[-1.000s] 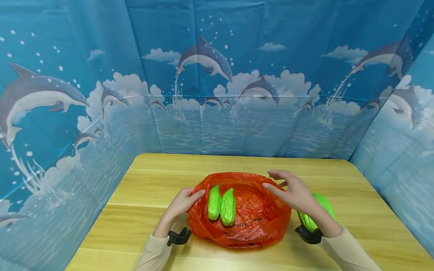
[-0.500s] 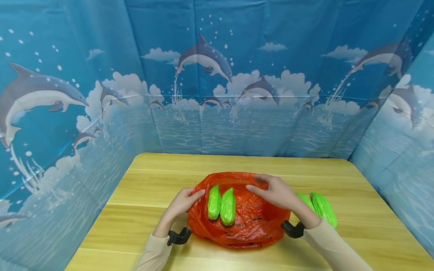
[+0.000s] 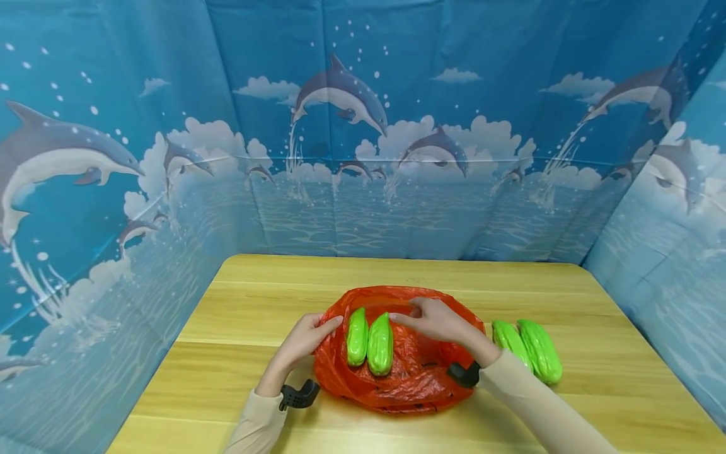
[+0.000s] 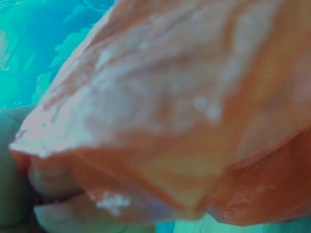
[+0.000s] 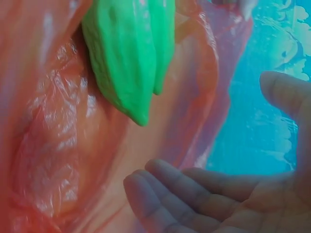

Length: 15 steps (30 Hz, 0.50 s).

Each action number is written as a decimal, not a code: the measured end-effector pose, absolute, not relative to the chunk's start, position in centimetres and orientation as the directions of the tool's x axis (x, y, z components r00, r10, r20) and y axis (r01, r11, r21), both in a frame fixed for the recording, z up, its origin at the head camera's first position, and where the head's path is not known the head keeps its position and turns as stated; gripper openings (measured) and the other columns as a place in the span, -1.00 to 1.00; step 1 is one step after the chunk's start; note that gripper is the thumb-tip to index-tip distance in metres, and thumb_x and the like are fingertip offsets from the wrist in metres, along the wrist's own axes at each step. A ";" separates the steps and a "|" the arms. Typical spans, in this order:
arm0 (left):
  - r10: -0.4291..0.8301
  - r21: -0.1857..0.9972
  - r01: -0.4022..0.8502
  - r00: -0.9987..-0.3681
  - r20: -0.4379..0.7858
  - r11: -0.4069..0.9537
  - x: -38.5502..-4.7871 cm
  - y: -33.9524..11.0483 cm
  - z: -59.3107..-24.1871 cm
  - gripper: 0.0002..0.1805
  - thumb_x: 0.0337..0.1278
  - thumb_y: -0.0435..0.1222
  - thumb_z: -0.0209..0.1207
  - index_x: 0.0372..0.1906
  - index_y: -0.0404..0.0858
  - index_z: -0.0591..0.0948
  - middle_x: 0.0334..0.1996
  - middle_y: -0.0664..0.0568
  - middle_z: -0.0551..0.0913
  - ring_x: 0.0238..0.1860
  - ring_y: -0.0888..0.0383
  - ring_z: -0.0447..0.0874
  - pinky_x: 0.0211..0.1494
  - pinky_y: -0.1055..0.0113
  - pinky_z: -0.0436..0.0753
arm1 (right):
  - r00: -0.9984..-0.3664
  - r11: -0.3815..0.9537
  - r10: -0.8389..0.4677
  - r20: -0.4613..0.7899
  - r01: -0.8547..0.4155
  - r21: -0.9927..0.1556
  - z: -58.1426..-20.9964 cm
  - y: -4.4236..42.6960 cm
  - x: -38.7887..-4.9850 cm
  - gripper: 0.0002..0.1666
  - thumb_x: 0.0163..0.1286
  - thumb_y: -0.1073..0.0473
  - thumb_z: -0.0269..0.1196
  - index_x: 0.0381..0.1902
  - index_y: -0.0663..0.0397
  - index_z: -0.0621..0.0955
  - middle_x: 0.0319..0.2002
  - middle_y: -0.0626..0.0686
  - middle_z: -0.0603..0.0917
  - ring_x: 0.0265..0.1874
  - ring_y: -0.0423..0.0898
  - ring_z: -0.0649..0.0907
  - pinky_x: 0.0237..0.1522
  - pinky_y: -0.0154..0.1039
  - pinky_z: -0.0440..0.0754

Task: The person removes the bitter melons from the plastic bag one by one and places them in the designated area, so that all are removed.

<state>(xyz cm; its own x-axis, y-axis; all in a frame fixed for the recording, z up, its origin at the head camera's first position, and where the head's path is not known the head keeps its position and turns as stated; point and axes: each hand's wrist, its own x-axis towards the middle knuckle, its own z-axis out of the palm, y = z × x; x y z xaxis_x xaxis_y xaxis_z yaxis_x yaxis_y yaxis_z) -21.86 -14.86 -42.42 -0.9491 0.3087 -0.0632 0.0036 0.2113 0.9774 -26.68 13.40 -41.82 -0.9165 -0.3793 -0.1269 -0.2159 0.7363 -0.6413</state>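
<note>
A red plastic bag [image 3: 422, 394] lies spread on the table with its mouth facing up. Inside, toward its left side, two glossy green ridged bitter melons [image 3: 357, 337] lie side by side. My left hand [image 3: 303, 337] pinches the bag's left rim between thumb and fingers; its wrist view is mostly filled by the blurred bag [image 4: 160, 97]. Over the bag's mouth, my right hand [image 3: 437, 320] holds nothing, its thumb close to the tip of the right-hand melon [image 3: 380, 345]. In the right wrist view its fingers [image 5: 170, 199] are spread apart from the melons [image 5: 124, 53].
Two more green bitter melons [image 3: 540, 350] lie together on the wooden table [image 3: 238, 315], right of the bag and beyond my right forearm. A blue curtain [image 3: 363, 214] printed with dolphins stands around the table's back and sides.
My right hand has moved left across the bag's mouth toward the two melons inside, uncovering the pair on the table at right. My left hand keeps its hold on the rim.
</note>
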 end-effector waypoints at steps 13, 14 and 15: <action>0.314 0.980 -0.001 -0.947 -0.065 0.198 -21.9 -14.8 -42.4 -0.62 0.39 -0.23 0.04 -0.23 -0.56 0.56 -0.52 -0.27 0.61 -0.57 0.12 0.59 -0.49 0.37 0.55 | -0.922 0.748 -0.336 -0.191 -0.138 -0.650 -43.2 12.1 -27.1 -0.09 0.20 -0.42 0.17 0.13 0.29 0.49 -0.18 0.07 0.60 -0.36 -0.09 0.56 -0.36 -0.14 0.50; 0.315 0.980 0.000 -0.947 -0.064 0.198 -21.9 -14.8 -42.4 -0.62 0.38 -0.22 0.04 -0.24 -0.56 0.56 -0.52 -0.26 0.61 -0.57 0.13 0.59 -0.49 0.37 0.55 | -0.923 0.749 -0.333 -0.195 -0.134 -0.649 -43.4 11.9 -27.2 -0.11 0.20 -0.41 0.17 0.10 0.28 0.50 -0.19 0.08 0.60 -0.36 -0.09 0.56 -0.36 -0.14 0.50; 0.316 0.980 0.001 -0.947 -0.063 0.198 -21.8 -14.8 -42.4 -0.62 0.38 -0.22 0.04 -0.24 -0.57 0.55 -0.53 -0.26 0.61 -0.58 0.13 0.58 -0.49 0.37 0.55 | -0.924 0.751 -0.329 -0.196 -0.130 -0.647 -43.6 11.8 -27.2 -0.13 0.20 -0.41 0.18 0.08 0.28 0.51 -0.17 0.08 0.59 -0.34 -0.09 0.56 -0.34 -0.14 0.51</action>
